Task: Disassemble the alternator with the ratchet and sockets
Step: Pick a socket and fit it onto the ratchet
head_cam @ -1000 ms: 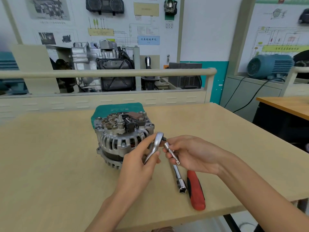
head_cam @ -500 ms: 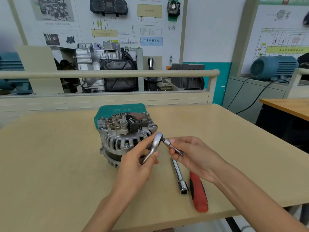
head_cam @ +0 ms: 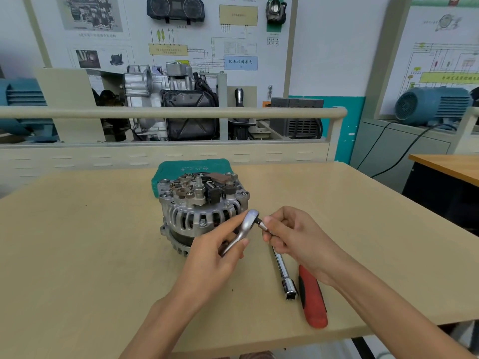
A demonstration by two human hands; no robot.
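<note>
From over the shoulder, the alternator (head_cam: pixel 202 208) stood on the table (head_cam: pixel 77 242) in front of a green case (head_cam: pixel 181 167). The left hand (head_cam: pixel 215 257) gripped the ratchet (head_cam: pixel 242 231) by its handle just beside the alternator. The right hand (head_cam: pixel 293 234) pinched a small bit (head_cam: pixel 264 226) at the ratchet's head. An extension bar (head_cam: pixel 283 273) and a red-handled tool (head_cam: pixel 312 299) lay near the table's front edge.

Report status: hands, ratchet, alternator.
Left hand grips ratchet. Right hand pinches small bit at its head. Alternator untouched, nothing blocking.
</note>
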